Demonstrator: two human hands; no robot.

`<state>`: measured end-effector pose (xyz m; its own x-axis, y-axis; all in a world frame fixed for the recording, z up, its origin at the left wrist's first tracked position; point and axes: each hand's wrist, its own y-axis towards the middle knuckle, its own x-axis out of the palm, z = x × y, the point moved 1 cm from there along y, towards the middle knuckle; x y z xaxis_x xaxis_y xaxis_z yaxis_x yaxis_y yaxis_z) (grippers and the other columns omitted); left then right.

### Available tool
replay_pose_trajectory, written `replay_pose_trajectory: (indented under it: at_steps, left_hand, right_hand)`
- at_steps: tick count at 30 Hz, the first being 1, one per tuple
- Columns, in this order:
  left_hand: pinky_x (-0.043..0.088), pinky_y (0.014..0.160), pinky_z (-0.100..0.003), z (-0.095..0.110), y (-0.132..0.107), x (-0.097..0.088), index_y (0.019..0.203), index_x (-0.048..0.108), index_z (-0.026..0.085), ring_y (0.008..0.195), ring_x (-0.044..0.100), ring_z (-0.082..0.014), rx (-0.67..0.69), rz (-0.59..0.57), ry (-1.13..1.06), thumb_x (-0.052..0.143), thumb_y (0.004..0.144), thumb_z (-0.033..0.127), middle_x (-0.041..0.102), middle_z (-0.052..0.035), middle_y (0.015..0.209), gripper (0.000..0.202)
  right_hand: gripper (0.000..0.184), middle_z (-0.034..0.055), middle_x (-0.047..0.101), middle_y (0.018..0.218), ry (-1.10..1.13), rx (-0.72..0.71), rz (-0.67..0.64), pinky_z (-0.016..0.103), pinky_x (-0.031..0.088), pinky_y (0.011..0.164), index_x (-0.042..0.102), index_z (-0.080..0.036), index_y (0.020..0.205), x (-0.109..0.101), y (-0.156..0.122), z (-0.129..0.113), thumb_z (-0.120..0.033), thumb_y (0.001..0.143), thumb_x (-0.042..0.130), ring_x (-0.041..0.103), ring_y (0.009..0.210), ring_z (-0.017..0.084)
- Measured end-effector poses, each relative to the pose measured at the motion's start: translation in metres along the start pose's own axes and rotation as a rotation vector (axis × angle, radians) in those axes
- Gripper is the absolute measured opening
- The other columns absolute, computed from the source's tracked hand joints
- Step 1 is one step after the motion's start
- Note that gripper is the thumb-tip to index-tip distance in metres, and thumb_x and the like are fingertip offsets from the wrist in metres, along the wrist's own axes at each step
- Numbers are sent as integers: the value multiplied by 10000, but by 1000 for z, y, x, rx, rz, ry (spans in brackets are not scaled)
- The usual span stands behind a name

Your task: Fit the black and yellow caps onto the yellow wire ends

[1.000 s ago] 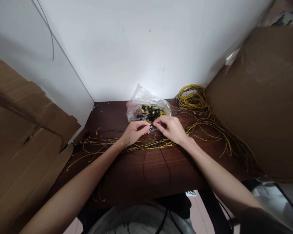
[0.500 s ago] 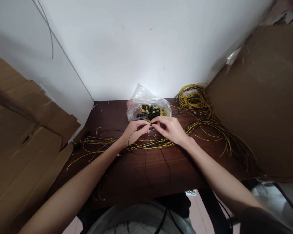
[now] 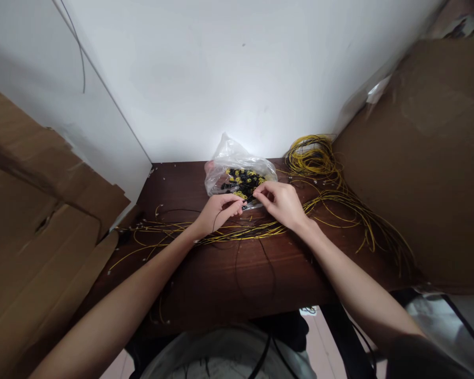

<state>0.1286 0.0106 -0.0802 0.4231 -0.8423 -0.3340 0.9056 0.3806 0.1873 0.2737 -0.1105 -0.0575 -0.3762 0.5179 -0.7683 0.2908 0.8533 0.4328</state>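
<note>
My left hand is closed in a pinch on a thin black wire, which runs back across the hand toward the wrist. A tiny dark piece shows at its fingertips, too small to name. To the right, my right hand pinches thumb and forefinger together at the front of a clear plastic bag; whatever lies between those fingertips is hidden. Inside the bag's mouth are several small black and yellow plastic parts. A short gap separates the two hands.
Yellow and black wires stretch across the brown tabletop beneath my hands. A coiled wire bundle lies at the back right. Cardboard stands left and right, with a white wall behind.
My right hand has drawn away from the left fingertips, moving slightly right and up toward the bag's parts. The left hand has stayed almost in place.
</note>
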Motion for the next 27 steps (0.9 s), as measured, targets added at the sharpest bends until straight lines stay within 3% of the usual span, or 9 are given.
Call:
replay_pose_trajectory:
  at_steps: [5,10,15,21,27]
  left_hand:
    - [451,609,-192,-2,0,0,850,634,97,619,533,-88,14,-8,7,503,851,308,634,-39,706,249]
    - [451,619,-198,-5,0,-1,854,631,104,636,538,-95,44,-19,21,500,855,309,627,-35,716,244]
    - [437,622,-199,-4,1,-1,777,625,102,635,522,-91,45,-44,37,487,863,306,612,-34,704,260]
    - [443,609,-216,-4,0,0,829,647,98,628,536,-104,42,-42,19,554,819,308,614,-34,695,230]
    - [455,630,-217,-2,0,-1,817,650,110,646,559,-106,33,-27,48,529,834,320,635,-38,702,244]
  right_hand:
    - [124,8,654,767,-34,18,6,235,375,605,628,-195,831,-1,0,0,-242,839,513,544,627,125]
    - [181,-3,637,755,-11,-71,-66,227,367,616,608,-201,994,0,-3,-8,-250,861,496,508,583,105]
    - [155,0,636,768,5,-107,-131,215,333,589,623,-192,888,3,-4,-13,-272,872,491,495,589,97]
    - [157,0,645,770,1,-103,-148,214,318,582,621,-189,857,4,-4,-13,-274,876,490,493,580,94]
    - [136,6,660,803,7,-54,-87,226,353,615,614,-195,849,1,-2,-8,-268,867,500,535,628,114]
